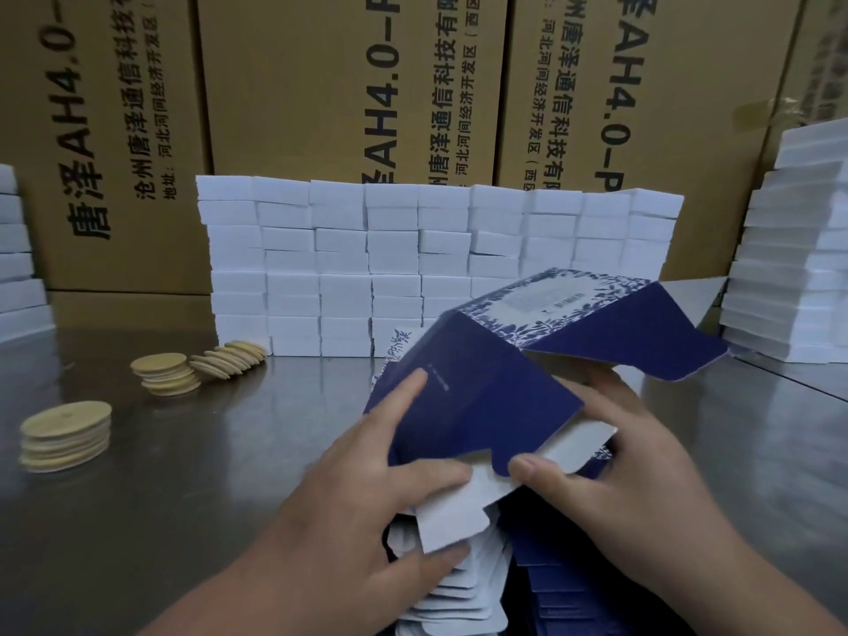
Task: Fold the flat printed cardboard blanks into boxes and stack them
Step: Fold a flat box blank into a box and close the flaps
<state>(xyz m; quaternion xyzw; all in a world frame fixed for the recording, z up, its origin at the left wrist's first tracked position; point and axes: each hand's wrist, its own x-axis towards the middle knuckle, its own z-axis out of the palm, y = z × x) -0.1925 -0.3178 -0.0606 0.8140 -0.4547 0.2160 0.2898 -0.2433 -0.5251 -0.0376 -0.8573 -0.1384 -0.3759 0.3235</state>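
While stacks of round beige discs [66,436] sit at the frame's left on the steel table [229,475], the left hand [367,479] grips the half-opened blue printed blank [495,387] at lower centre, thumb on a white flap [459,516]; the right hand [610,461] pinches its near edge. Beneath lie flat blanks [459,594]; folded white boxes [789,277] rise at the right edge.

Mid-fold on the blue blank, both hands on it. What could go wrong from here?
1. The left hand and right hand pinch the blue blank near its white flap; uneven pressure may crease it off the score.
2. The open far flap points toward the white box wall and might clip it.
3. The flat blank pile underneath looks fanned and could slip.
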